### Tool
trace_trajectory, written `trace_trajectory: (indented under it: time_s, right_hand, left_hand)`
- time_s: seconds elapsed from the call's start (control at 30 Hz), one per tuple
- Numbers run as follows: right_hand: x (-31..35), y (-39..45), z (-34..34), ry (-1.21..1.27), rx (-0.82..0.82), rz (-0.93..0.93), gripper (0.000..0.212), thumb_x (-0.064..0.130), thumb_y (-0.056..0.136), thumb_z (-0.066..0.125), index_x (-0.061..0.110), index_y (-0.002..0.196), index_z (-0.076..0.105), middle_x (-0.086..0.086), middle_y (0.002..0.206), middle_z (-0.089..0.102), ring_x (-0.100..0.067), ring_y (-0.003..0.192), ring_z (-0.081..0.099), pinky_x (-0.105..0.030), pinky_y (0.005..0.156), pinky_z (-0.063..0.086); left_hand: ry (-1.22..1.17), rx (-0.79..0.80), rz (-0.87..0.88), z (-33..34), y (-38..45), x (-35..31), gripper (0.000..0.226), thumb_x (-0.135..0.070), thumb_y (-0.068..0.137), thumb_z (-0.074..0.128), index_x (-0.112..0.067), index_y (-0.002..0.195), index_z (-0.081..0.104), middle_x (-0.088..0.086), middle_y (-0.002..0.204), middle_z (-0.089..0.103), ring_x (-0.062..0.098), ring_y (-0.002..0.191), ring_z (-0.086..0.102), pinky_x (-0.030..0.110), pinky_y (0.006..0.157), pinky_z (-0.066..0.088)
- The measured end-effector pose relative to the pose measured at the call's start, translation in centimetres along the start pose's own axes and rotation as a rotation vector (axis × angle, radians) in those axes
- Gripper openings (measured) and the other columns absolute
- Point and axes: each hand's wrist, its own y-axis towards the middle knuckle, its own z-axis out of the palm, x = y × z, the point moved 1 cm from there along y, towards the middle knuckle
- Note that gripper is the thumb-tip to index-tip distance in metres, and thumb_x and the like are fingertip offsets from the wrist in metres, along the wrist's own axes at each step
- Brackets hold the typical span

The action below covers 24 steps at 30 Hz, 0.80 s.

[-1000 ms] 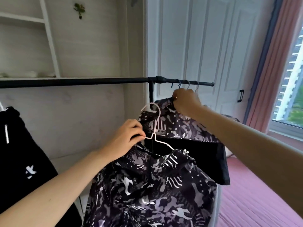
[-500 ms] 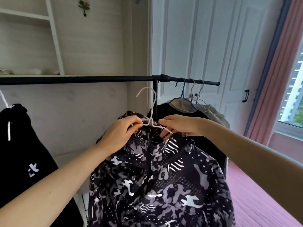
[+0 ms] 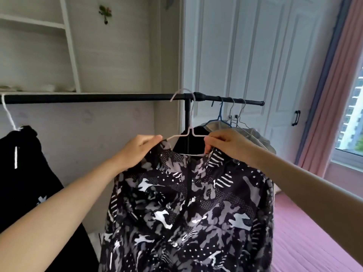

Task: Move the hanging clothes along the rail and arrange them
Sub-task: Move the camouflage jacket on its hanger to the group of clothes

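Black rail (image 3: 98, 98), hangers (image 3: 222, 114), black garment (image 3: 25, 173)

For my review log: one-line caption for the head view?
Both hands lift a camouflage-print jacket on a white hanger to the black rail.

Both arms raised, left grip (image 3: 142, 147) and right grip (image 3: 225, 143) pinched closed.

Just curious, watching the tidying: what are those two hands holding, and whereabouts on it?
A white wire hanger carrying a camouflage-print jacket. The left hand pinches its left shoulder, the right hand its right shoulder, at the jacket's collar.
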Motion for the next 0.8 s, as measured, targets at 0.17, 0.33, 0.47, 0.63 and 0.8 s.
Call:
trace_trajectory:
  time_s: [0.17, 0.33, 0.47, 0.63, 0.8]
  right_hand:
    - [-1.0, -0.2, -2.3, 0.048, -0.065, 0.058, 0.034, 0.034, 0.095, 0.053, 0.010, 0.081, 0.073, 0.016, 0.065, 0.068, 0.011, 0.055, 0.058, -0.011, 0.066, 0.043]
    - [-2.2, -0.5, -2.4, 0.033, -0.099, 0.088, 0.034, 0.034, 0.095, 0.053, 0.011, 0.079, 0.073, 0.025, 0.055, 0.064, 0.016, 0.049, 0.054, -0.009, 0.059, 0.036]
    - [-2.4, -0.5, -2.3, 0.028, -0.105, 0.111, 0.032, 0.034, 0.095, 0.052, 0.015, 0.078, 0.071, 0.027, 0.054, 0.063, 0.018, 0.048, 0.053, -0.006, 0.058, 0.036]
    - [-3.6, -0.7, -3.1, -0.216, -0.019, 0.112, 0.029, 0.056, 0.087, 0.050, 0.031, 0.086, 0.066, -0.001, 0.080, 0.069, -0.012, 0.067, 0.060, -0.024, 0.070, 0.046]
    - [-5.1, -2.6, -3.4, -0.435, 0.242, 0.303, 0.057, 0.061, 0.090, 0.039, 0.010, 0.106, 0.061, -0.015, 0.120, 0.062, -0.034, 0.121, 0.051, -0.041, 0.102, 0.037]
  left_hand:
    - [0.017, 0.105, -0.299, -1.2, -0.6, 1.8, 0.104, -0.099, 0.058, 0.014, -0.017, 0.107, 0.057, -0.004, 0.105, 0.055, 0.012, 0.102, 0.050, 0.037, 0.104, 0.032]
    - [-0.075, 0.145, -0.186, -1.5, -0.6, 2.9, 0.061, -0.074, 0.072, 0.050, -0.025, 0.097, 0.073, -0.013, 0.092, 0.074, 0.000, 0.092, 0.066, 0.030, 0.101, 0.043]
    - [-0.170, 0.103, -0.103, 0.5, 0.1, 2.1, 0.019, -0.034, 0.087, 0.061, -0.019, 0.094, 0.071, -0.003, 0.092, 0.073, 0.012, 0.088, 0.069, 0.030, 0.083, 0.052]
    - [-0.299, -0.077, -0.109, 1.0, 0.7, 1.7, 0.014, -0.021, 0.092, 0.060, -0.012, 0.090, 0.069, 0.005, 0.086, 0.072, 0.017, 0.079, 0.068, 0.031, 0.078, 0.054]
    - [-0.364, -0.214, -0.114, 0.4, 1.3, 2.1, 0.012, -0.020, 0.090, 0.062, -0.019, 0.083, 0.071, -0.006, 0.075, 0.072, 0.016, 0.078, 0.067, 0.027, 0.076, 0.052]
